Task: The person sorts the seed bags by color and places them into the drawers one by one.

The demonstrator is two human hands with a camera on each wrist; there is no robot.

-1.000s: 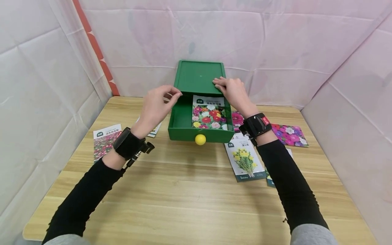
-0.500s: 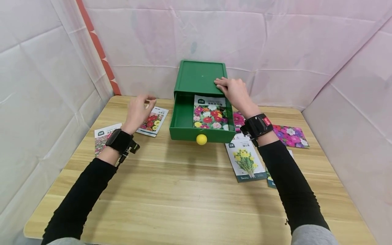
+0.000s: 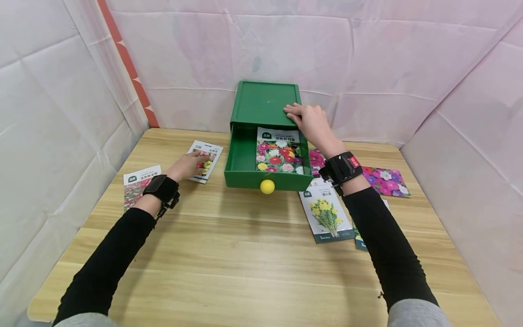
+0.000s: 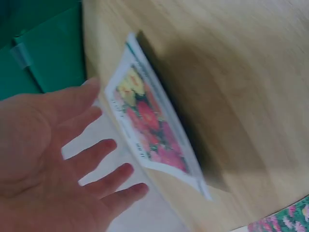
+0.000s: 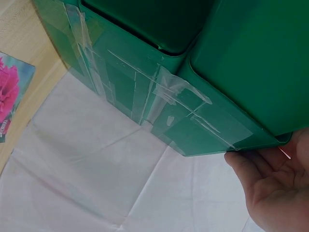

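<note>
From the head camera we see a green drawer box (image 3: 263, 105) standing at the far side of the wooden table (image 3: 253, 254), its drawer (image 3: 245, 159) pulled out toward us with a yellow knob (image 3: 267, 186) on the front. A seed packet printed with mixed flowers (image 3: 278, 152) lies inside the drawer, against its right side. Our right hand (image 3: 308, 121) rests on the front right corner of the box top, fingers laid flat and close together over the edge. Our left hand (image 3: 189, 164) is down on the table to the left of the drawer, its fingertips on the near part of a seed packet with red and yellow blooms (image 3: 206, 154); from here we cannot tell whether the fingers pinch it or only touch it. Another packet with a pink flower field (image 3: 136, 186) lies further left, beside the left wrist. To the right of the drawer lie a dandelion packet (image 3: 327, 213), a packet with magenta flowers (image 3: 386, 179) and others partly hidden under the right arm.

From the left wrist camera, which is blurred, we see the left hand (image 4: 53, 159) with fingers (image 4: 96, 154) straight and spread, hovering just beside the red and yellow packet (image 4: 149, 130), holding nothing.

From the right wrist camera we see the taped side of the green box (image 5: 193, 96) and the right hand's (image 5: 275, 186) palm under its corner; the fingers are out of sight here.
</note>
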